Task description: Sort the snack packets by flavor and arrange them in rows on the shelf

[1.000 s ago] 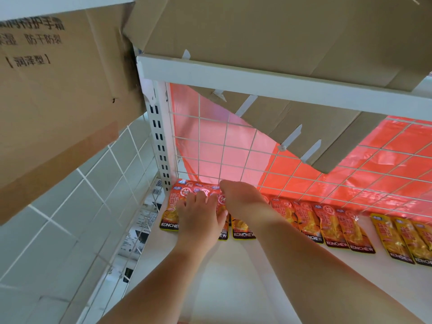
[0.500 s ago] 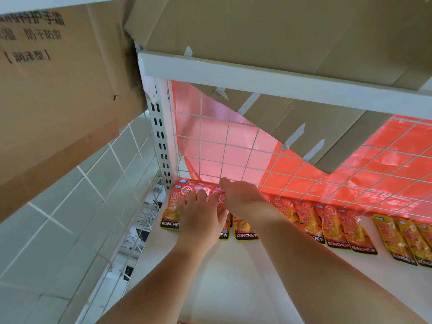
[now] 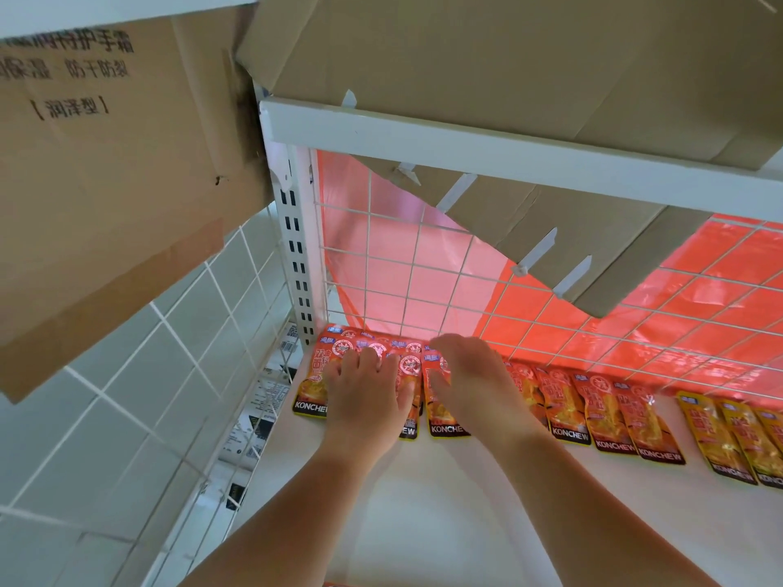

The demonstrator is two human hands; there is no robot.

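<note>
A row of red snack packets (image 3: 601,413) lies flat along the back of the white shelf (image 3: 487,523), against the wire grid. Yellow packets (image 3: 716,438) continue the row at the right. My left hand (image 3: 364,396) lies flat with spread fingers on the leftmost red packets (image 3: 311,383), near the shelf's left corner. My right hand (image 3: 470,383) rests palm down beside it on the neighbouring red packet (image 3: 440,413), thumb stretched along its face. The hands hide parts of the packets beneath them.
A white wire grid (image 3: 423,281) with red plastic sheet behind closes the back. An upper shelf rail (image 3: 466,141) carries flattened cardboard (image 3: 508,57) that hangs down. A printed cardboard box (image 3: 106,163) looms at left, over a tiled wall.
My right hand has slid slightly right and flattened over a packet, opening a small gap between the hands. My left hand stays pressed on the leftmost packets.
</note>
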